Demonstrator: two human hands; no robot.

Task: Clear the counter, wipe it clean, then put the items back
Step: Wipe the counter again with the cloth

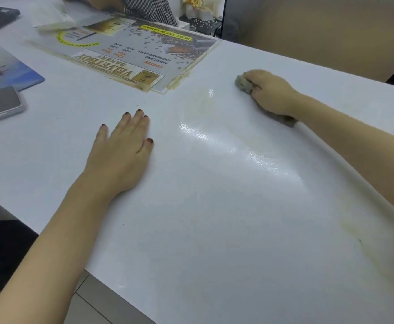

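White counter point(214, 230) bears left hand point(123, 148), fingers straight, apart; right hand point(271, 93), fingers curled, grips grey cloth point(242, 84).

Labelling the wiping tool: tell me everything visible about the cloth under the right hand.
The cloth is a dull grey, crumpled rag that looks like soft fabric. The right hand covers most of it, with fingers curled over it, and presses it onto the white counter. One bunched end shows past the fingertips and another behind the wrist, near the counter's far edge. It lies to the right of the laminated menu sheet and does not touch it.
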